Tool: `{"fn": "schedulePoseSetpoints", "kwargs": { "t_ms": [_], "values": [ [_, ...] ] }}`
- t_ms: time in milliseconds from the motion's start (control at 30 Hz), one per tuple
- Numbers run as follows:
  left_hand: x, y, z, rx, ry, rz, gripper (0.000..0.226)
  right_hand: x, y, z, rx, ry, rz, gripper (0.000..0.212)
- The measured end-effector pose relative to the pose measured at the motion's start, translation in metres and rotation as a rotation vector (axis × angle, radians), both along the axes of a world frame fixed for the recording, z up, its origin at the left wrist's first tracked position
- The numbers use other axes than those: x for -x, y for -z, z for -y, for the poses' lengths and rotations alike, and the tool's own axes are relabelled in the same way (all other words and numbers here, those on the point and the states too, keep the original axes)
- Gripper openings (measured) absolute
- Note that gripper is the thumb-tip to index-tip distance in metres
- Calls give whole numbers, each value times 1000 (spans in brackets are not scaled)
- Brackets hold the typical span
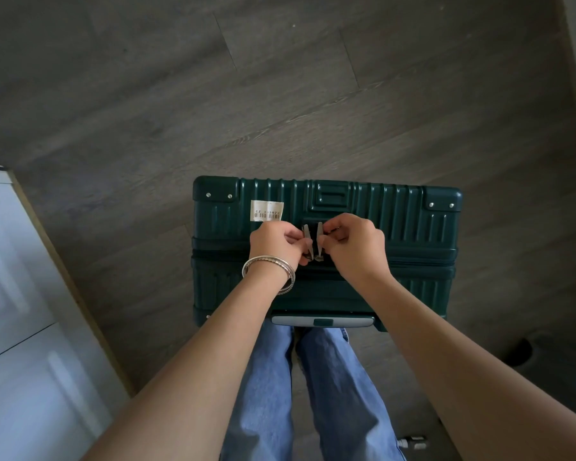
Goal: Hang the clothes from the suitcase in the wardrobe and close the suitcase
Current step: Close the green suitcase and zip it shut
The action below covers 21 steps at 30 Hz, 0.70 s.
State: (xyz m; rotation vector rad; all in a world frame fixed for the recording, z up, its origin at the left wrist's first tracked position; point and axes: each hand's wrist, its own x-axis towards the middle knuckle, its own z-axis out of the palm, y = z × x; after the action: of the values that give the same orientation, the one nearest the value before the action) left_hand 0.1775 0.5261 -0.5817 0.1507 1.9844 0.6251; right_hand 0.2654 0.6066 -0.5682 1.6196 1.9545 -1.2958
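The dark green ribbed hard-shell suitcase stands upright on the grey wood-look floor, zipped shut, with a white barcode sticker just beyond the left fingers. The left hand pinches the left zipper pull. The right hand pinches the right zipper pull; both pulls sit side by side between the fingertips.

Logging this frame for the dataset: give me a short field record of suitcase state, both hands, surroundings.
suitcase: dark green hard-shell suitcase, upright on grey wood-look floor, shells together
zipper pulls: two metal zipper pulls side by side at the seam
left hand: left hand pinches the left pull; bangles on wrist
right hand: right hand pinches the right pull
label: barcode sticker on shell
clothes: none visible
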Motion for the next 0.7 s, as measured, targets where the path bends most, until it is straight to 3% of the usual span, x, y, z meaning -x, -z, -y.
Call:
{"fn": "schedulePoseSetpoints", "kwargs": {
  "t_ms": [400,567,700],
  "values": [
    [3,3,2,-4,67,64,6,6,2,-1,158,141,195,10],
    [3,6,0,14,54,63,7,9,12,-7,138,156,333,27],
    [3,8,0,16,51,68,7,7,15,-7,142,183,358,29]
  ]
}}
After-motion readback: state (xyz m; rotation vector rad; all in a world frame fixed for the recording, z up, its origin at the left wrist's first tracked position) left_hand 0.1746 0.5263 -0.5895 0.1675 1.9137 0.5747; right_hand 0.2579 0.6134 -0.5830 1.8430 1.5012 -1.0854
